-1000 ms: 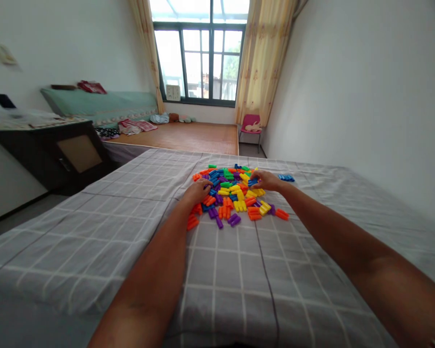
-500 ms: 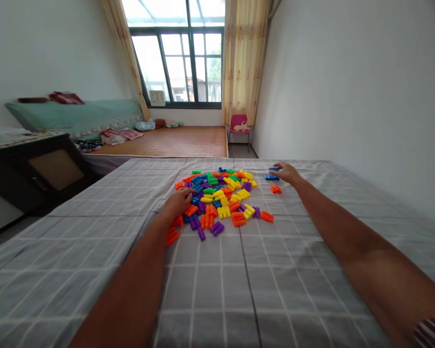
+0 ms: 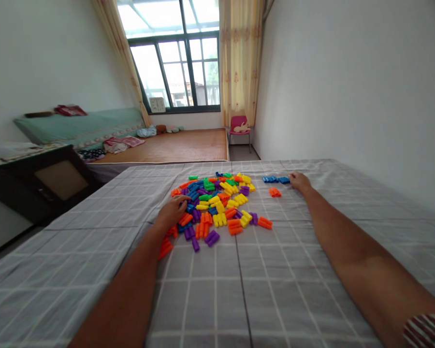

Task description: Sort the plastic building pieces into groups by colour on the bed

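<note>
A pile of ridged plastic building blocks (image 3: 220,220) in yellow, orange, purple, green and blue lies on the cloth. Over the pile's left edge rests my left hand (image 3: 172,211), fingers loosely apart on blue and purple blocks, gripping none that I can see. My right hand (image 3: 300,182) is beyond the pile at the right, its fingers closed at the end of a blue block (image 3: 283,180). That piece lies in line with another blue block (image 3: 270,179). Nearer to me, below them, sits an orange block (image 3: 274,192), apart from the pile.
A grey checked cloth (image 3: 275,290) covers the surface under the blocks. Beyond its far edge stand a bed with a brown mat (image 3: 188,145) and a pink chair (image 3: 239,125). A dark cabinet (image 3: 32,179) is at the left, a white wall (image 3: 355,96) at the right.
My right hand has moved right and lowered a blue block to the cloth beside the other blue one. The left hand stays at the pile's left edge. The view has shifted slightly.
</note>
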`<control>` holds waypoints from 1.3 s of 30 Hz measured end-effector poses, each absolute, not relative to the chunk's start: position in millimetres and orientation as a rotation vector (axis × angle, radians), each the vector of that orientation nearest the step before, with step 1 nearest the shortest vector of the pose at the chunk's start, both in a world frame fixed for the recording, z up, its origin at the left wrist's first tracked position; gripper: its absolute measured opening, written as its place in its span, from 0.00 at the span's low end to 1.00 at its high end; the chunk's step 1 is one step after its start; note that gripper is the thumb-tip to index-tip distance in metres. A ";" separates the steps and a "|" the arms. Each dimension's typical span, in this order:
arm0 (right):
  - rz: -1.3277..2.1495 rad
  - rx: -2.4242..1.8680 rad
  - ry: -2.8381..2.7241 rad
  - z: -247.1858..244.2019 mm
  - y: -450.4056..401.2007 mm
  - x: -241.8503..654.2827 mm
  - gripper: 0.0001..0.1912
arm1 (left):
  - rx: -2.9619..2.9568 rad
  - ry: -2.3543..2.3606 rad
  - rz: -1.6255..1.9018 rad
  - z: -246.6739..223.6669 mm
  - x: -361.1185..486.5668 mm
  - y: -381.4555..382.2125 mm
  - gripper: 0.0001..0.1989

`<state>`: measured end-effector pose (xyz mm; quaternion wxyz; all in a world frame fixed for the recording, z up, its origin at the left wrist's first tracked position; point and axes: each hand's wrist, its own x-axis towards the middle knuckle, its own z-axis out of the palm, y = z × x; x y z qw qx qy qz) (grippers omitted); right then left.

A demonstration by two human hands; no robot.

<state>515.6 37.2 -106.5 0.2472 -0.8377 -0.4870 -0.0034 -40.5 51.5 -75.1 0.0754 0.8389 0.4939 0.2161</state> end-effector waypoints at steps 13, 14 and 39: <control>0.063 -2.138 -1.444 -111.0 20.0 512.1 0.17 | 2.484 1.508 0.670 -72.6 -38.6 48.6 0.18; 0.033 -2.149 -1.453 -112.6 20.5 511.0 0.17 | 2.485 1.507 0.671 -74.0 -38.8 48.9 0.18; -0.294 -1.727 -1.822 -65.0 25.7 415.2 0.17 | 2.445 1.161 0.818 -62.1 -13.4 36.6 0.11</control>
